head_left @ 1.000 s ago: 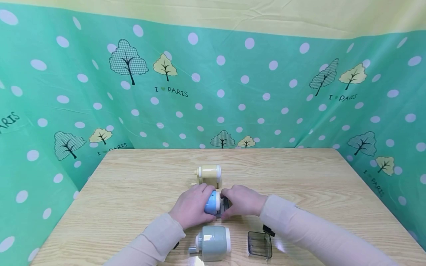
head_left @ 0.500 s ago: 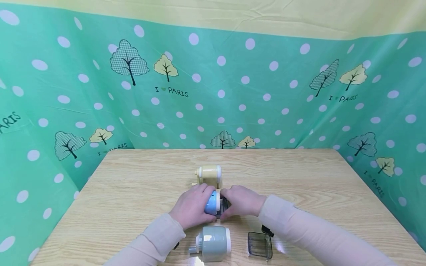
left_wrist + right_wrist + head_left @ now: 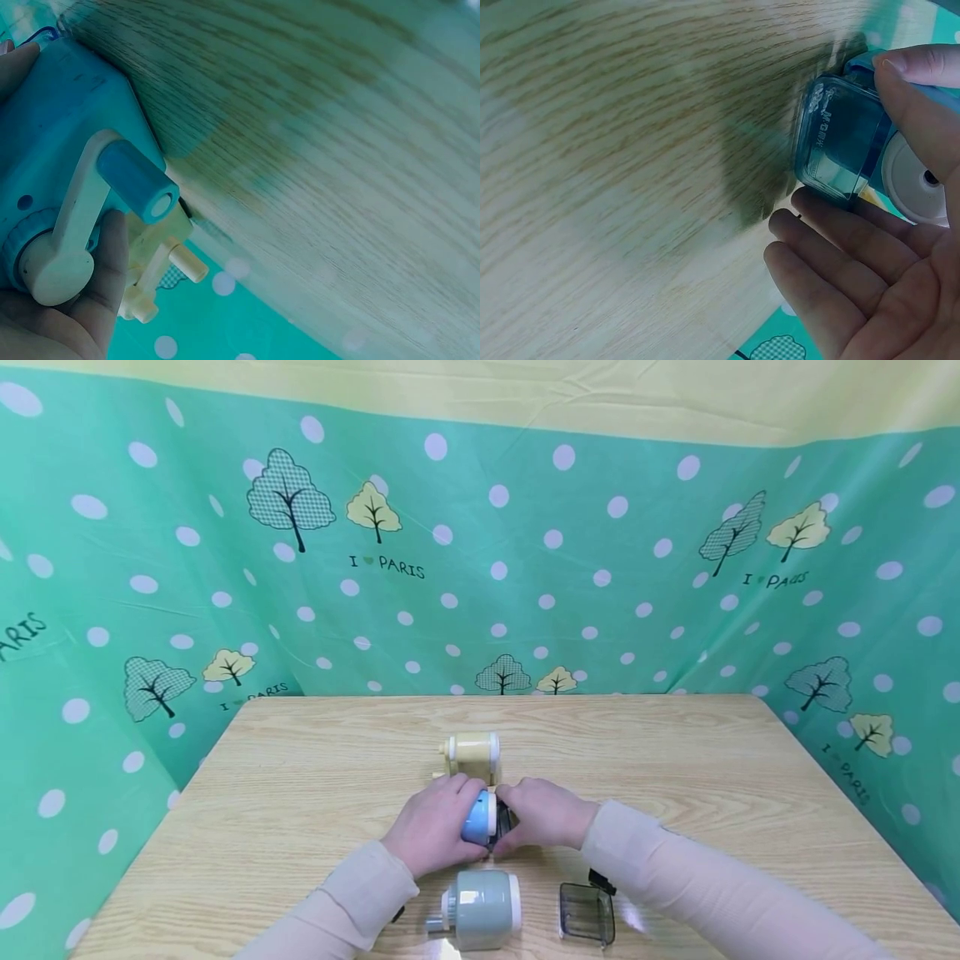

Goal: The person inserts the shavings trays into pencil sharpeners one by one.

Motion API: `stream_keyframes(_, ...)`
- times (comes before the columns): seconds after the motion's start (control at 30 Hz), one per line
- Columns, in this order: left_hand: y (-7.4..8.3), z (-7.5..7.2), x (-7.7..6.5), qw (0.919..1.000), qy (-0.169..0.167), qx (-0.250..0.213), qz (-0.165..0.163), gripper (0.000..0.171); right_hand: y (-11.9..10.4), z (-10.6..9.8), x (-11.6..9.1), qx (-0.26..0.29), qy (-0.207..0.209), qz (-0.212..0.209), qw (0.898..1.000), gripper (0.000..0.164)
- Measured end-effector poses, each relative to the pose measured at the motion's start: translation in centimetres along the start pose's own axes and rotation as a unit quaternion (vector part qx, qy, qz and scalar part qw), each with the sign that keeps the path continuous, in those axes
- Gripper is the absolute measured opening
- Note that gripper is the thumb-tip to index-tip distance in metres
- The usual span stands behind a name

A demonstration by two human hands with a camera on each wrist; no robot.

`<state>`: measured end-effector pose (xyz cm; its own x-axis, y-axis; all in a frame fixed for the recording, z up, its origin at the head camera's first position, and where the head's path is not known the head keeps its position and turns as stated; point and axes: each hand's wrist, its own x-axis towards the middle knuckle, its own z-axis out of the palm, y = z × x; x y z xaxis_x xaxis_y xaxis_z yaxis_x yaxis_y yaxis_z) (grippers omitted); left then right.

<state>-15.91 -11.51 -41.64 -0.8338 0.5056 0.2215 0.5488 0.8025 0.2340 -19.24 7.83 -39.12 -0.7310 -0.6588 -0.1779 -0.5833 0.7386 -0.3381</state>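
A blue crank pencil sharpener (image 3: 477,818) lies in the middle of the table, and my left hand (image 3: 431,827) grips its body from the left. Its crank handle (image 3: 139,180) sticks out beside my fingers in the left wrist view. My right hand (image 3: 551,814) pinches a clear smoky shavings drawer (image 3: 838,139) between thumb and fingers, at the sharpener's white-faced end. In the right wrist view the drawer sits partly within the blue body, its front still protruding. The other fingers of the right hand are extended below it.
Behind the hands stands a cream pencil sharpener (image 3: 472,752). Nearer the front lies a grey-green pencil sharpener (image 3: 486,910), with a separate smoky clear drawer (image 3: 587,912) to its right. Polka-dot green cloth (image 3: 495,568) hangs along the table's back and sides.
The right hand has shifted slightly left, and the clear drawer has slid further toward the blue sharpener. The left hand keeps its grip in place.
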Motion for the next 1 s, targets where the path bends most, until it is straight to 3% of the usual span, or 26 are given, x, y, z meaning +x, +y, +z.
stream_keyframes(0.37, 0.17, -0.07, -0.12, 0.9998, -0.016, 0.001, -0.007, 0.072, -0.13, 0.12, -0.08, 0.009, 0.006, 0.003, 1.0, 0.057)
stream_keyframes(0.63, 0.14, -0.07, -0.08, 0.9999, -0.009, 0.0, -0.005, 0.072, -0.27, 0.01, -0.06, 0.025, 0.009, 0.0, 1.0, 0.057)
stream_keyframes(1.0, 0.01, -0.08, 0.07, 0.9999, -0.01, 0.0, -0.004, 0.072, -0.05, 0.05, 0.0, 0.042, 0.0, 0.012, 0.999, 0.066)
